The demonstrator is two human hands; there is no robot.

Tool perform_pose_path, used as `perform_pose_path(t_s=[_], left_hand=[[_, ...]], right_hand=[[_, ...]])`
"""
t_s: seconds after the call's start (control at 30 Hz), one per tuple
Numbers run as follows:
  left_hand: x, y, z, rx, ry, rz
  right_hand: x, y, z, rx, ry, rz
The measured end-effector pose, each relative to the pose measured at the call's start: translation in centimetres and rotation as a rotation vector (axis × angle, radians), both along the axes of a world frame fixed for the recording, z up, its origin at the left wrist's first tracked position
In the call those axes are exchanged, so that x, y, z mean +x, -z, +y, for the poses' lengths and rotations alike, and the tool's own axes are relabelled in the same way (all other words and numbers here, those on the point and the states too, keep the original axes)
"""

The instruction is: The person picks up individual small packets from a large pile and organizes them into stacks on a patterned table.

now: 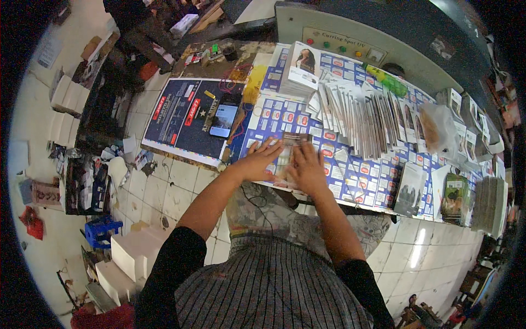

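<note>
At the front edge of the table, my left hand (262, 160) lies with its fingers stretched over a printed card piece (284, 158), which looks like a flat carton with a dark end. On the right side of the same piece rests my right hand (308, 169), fingers apart and a little blurred. Both palms face down, and they cover much of the piece. Just beyond to the right, a long fanned row of similar printed cartons (359, 120) lies on the table. A neat stack of cartons (300, 71) with a picture of a person stands behind.
Blue printed sheets (268, 118) cover the tabletop. Left of my hands, a phone (223, 120) lies on a dark printed sheet (178, 118). A green bottle (386, 81), a plastic bag (435, 129) and more carton stacks (489, 205) stand right. A panel with buttons (342, 46) backs the table.
</note>
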State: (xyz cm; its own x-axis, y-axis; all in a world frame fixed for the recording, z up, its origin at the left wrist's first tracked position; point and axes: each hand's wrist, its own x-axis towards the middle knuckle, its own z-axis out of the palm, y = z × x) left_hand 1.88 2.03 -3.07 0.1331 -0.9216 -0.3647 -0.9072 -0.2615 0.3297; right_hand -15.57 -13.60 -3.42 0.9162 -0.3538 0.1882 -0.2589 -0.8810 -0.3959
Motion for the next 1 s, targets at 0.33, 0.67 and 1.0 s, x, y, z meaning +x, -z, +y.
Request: perform_pose_path(t_s=[0.33, 0.67, 1.0], left_hand=[[-0.3, -1.1, -0.4, 0.042, -0.020, 0.006], [0.1, -0.3, -0.3, -0.005, 0.002, 0.006], [-0.3, -0.6, -0.2, -0.014, -0.028, 0.035]], right_hand=[[-12.0, 1.9, -6.2, 0.063, 0.434, -0.005], [-10.3, -1.0, -1.5, 0.153, -0.007, 0.083], [-1.7, -0.6, -6.5, -0.177, 0.328, -0.025]])
